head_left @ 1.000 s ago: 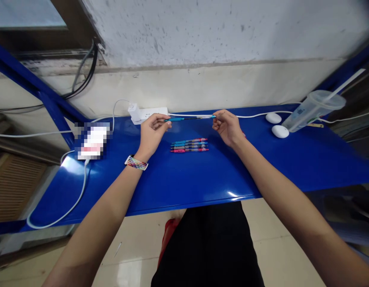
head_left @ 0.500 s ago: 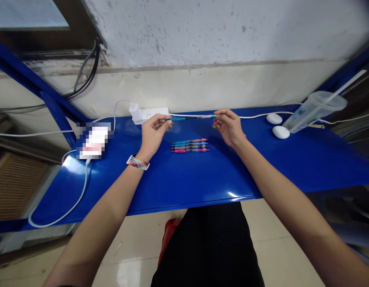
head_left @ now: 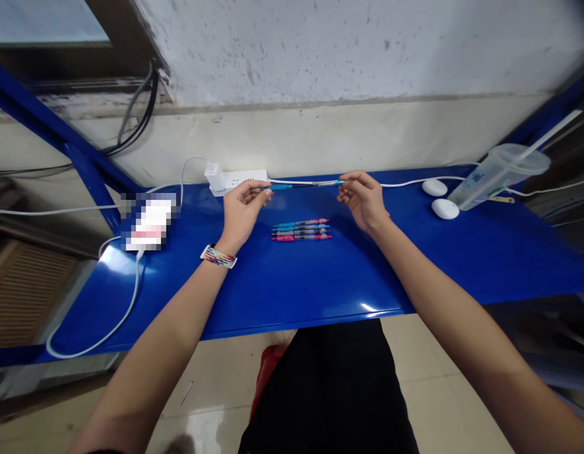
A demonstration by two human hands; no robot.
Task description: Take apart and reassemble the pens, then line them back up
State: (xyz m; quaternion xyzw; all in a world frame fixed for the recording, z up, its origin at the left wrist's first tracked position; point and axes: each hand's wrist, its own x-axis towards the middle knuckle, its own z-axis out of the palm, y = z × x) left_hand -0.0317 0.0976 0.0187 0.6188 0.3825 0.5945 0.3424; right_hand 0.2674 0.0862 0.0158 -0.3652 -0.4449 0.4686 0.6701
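A blue pen [head_left: 292, 186] is stretched level between my two hands, above the back of the blue table [head_left: 292, 290]. My left hand [head_left: 245, 202] pinches its blue grip end. At its other, light-blue end, my right hand [head_left: 361, 195] is closed with thumb and fingers together. Just in front of and below the hands, several click pens [head_left: 301, 231] with blue, grey and pink grips lie side by side on the table. A patterned band [head_left: 219, 256] circles my left wrist.
Behind my left hand stands a white power strip [head_left: 247, 176] with a charger [head_left: 214, 176]. A phone with a blurred screen [head_left: 152, 221] lies at left on a white cable [head_left: 134, 296]. At right are two white rounded objects [head_left: 444, 209] and a tilted plastic cup [head_left: 495, 176] with a straw.
Both hands and the pen between them stay almost exactly where they were. The pens on the table have not moved.
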